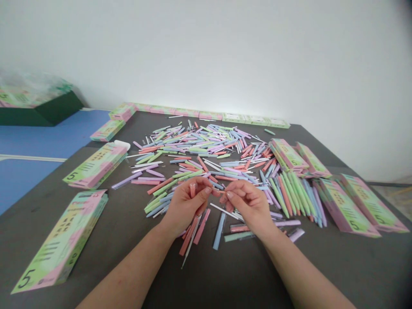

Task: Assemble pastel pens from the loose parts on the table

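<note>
Near the middle of the table, my left hand (189, 199) is closed, a red pen piece (193, 190) upright between its fingers. Thumb and fingertips of my right hand (246, 204) pinch one end of a thin orange-red pen part (219, 192). Its other end meets my left fingertips, so it spans the small gap between both hands. Below my left hand lie red pen pieces (201, 226) and a thin white refill (192, 242). A blue pen piece (219, 231) rests between my wrists. Under my right hand are a mint-green piece (238, 236) and other pen parts, partly hidden.
A large heap of pastel pen parts (206, 141) spreads beyond my hands. Pens lie in a row (296, 195) at right, beside printed boxes (349, 208). More boxes stand left (61, 240) and along the back edge (210, 116). A dark green bin (48, 109) sits far left.
</note>
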The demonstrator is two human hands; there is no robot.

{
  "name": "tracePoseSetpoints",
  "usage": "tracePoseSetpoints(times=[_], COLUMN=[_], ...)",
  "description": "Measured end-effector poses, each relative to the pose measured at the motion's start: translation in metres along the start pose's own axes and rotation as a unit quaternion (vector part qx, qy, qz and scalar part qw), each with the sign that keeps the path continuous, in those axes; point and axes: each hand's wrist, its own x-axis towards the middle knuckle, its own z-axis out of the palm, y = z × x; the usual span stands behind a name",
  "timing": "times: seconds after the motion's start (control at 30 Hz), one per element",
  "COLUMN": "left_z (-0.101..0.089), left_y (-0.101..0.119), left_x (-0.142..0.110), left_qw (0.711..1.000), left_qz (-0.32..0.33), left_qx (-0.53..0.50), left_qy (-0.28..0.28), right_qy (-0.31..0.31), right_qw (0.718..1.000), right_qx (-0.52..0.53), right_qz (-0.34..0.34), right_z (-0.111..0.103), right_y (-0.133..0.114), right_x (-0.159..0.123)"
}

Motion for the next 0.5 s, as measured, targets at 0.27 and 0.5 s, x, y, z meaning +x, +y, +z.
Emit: tracePoseSetpoints(times=[0.27, 0.5], left_z=[0.0003, 0.0056], left_y=[0.0012, 0.0043], left_x=[-0.0005, -0.003], left_qw=[1.0, 0.999], left_qz=[0.002, -0.011], left_qx=[0.018, 0.041], left_qy=[0.002, 0.009], right_qy=[0.007, 0.022], right_qw=[1.0, 1.0], right_qx=[-0.011, -0.015], right_qz=[0.009, 0.01], right_z=[-0.0002, 0.0012], right_y=[-0.0011, -0.0036], right_x=[0.0004, 0.0017])
